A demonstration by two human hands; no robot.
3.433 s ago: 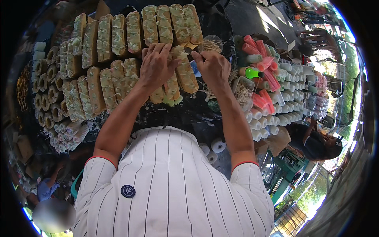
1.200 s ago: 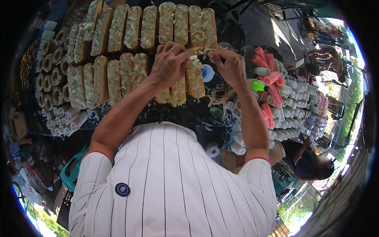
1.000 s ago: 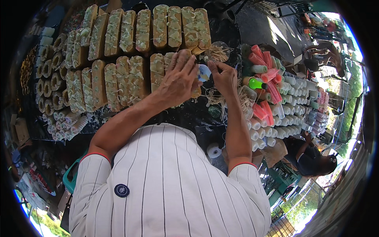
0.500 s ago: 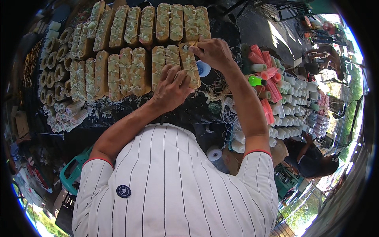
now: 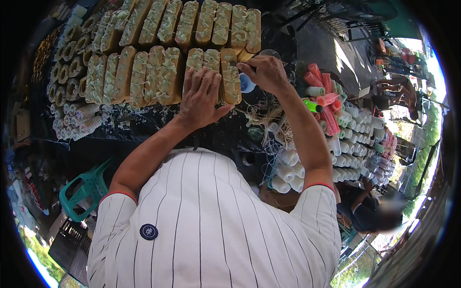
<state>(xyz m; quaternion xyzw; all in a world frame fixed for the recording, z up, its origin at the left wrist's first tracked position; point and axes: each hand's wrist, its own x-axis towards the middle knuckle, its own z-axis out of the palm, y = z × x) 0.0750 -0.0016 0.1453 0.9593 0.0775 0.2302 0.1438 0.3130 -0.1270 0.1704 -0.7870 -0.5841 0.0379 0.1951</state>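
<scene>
Long tan blocks (image 5: 172, 72) with pale shavings and drips on top stand in two rows on a black-covered table. My left hand (image 5: 199, 93) lies with fingers stretched over the tops of blocks near the right end of the front row, its thumb reaching toward the end block (image 5: 231, 79). That end block's top looks smoother than its neighbours'. My right hand (image 5: 266, 72) is closed at its upper right edge. A small dark tip pokes out from the fingers over the block; the rest of what they hold is hidden. Beside the block sits a round bluish-white thing (image 5: 247, 83).
White spools (image 5: 290, 168) and pink rolls (image 5: 328, 98) crowd the right side, with a green bottle (image 5: 312, 105) among them. Loose strands (image 5: 266, 113) lie near my right forearm. Hollow tan pieces (image 5: 60, 74) are stacked at left. A green chair (image 5: 84, 192) stands behind left; people are at right.
My left hand has gone from bent fingers beside the end block to lying flatter, slightly leftward. The end block, tilted before, now stands straighter. My right hand remains at its upper edge.
</scene>
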